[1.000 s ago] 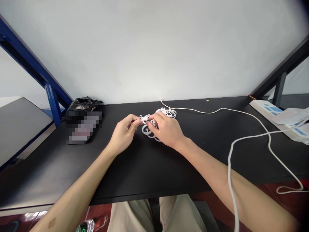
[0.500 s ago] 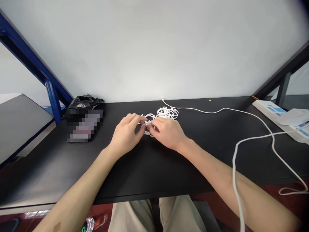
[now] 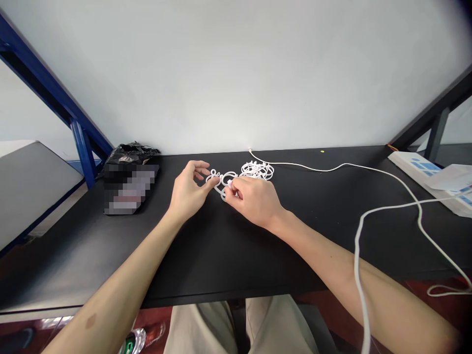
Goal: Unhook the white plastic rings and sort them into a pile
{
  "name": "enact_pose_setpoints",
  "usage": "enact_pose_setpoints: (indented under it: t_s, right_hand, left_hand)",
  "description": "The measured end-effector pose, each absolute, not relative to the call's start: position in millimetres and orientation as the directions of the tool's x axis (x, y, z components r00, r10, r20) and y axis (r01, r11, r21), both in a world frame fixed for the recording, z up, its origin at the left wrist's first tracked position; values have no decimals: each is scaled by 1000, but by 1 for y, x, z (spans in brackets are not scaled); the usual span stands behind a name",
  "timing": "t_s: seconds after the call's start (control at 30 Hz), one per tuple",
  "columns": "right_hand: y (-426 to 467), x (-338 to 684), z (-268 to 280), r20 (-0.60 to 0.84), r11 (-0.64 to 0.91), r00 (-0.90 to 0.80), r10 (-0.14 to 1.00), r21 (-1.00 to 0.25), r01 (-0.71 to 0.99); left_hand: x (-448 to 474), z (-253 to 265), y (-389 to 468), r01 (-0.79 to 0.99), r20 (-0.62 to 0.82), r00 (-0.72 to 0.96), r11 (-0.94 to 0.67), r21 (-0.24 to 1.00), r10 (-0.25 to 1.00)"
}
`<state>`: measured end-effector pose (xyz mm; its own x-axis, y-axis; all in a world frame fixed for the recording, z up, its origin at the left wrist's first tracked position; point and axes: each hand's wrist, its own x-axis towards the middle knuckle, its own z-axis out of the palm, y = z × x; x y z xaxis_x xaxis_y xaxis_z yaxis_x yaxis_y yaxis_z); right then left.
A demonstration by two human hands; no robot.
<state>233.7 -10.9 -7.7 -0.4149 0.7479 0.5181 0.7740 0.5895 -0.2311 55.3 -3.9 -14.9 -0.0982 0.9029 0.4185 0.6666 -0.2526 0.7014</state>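
Several linked white plastic rings [image 3: 229, 176] with small knobs lie on the black table [image 3: 221, 250], between my two hands. My right hand [image 3: 254, 199] is closed, its thumb and forefinger pinching part of one white ring. On the other side my left hand [image 3: 191, 189] has its fingers apart, the thumb tip near or against the leftmost rings; I cannot tell whether it touches. Just beyond my right hand sits a heap of similar white rings [image 3: 257, 170], partly hidden by that hand.
A black plastic bag [image 3: 131, 153] and a blurred dark package [image 3: 131, 189] lie at the left. One white cable [image 3: 332, 170] runs along the back and loops over my right forearm. At the far right are white-and-blue packets [image 3: 424, 169]. A white wall [image 3: 243, 78] closes off the back.
My left hand has let go of the white ring piece, opened and moved slightly left and away. My right hand keeps its pinch in nearly the same place.
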Motion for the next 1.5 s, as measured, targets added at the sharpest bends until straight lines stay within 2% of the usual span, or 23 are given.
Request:
enact_pose_setpoints:
  t_s: [0.13, 0.27, 0.37, 0.5, 0.67, 0.77, 1.0, 1.23, 1.5]
  right_hand:
    - [-5, 242, -7, 514, 542, -345, 786, -304, 783]
    - [10, 259, -5, 496, 438, -239, 835, -336, 834]
    - [21, 267, -5, 425, 340, -187, 886, -319, 885]
    - [27, 268, -7, 387, 239, -129, 913, -253, 937]
    - [27, 266, -8, 390, 184, -72, 918, -259, 948]
    - [28, 267, -10, 436, 210, -66, 898, -290, 934]
    - [28, 262, -18, 457, 415, -257, 851, -287, 864]
    - [25, 258, -21, 440, 454, -318, 840, -249, 855]
    - [23, 258, -22, 329, 451, -357, 874, -274, 849]
  left_hand:
    - [46, -20, 1, 735, 430, 39, -317, 600, 902]
    - [42, -26, -2, 780, 382, 160, -354, 516, 910]
    - [45, -28, -6, 795, 380, 253, -415, 442, 890]
    - [48, -28, -11, 767, 364, 363, -497, 406, 858]
    - [48, -32, -12, 784, 293, 389, -481, 393, 873]
    - [47, -36, -10, 801, 278, 371, -457, 386, 886]
    - [47, -37, -9, 799, 282, 357, -448, 402, 890]
    - [48, -34, -11, 787, 280, 360, -451, 421, 890]
    - [47, -32, -12, 769, 273, 382, -467, 436, 883]
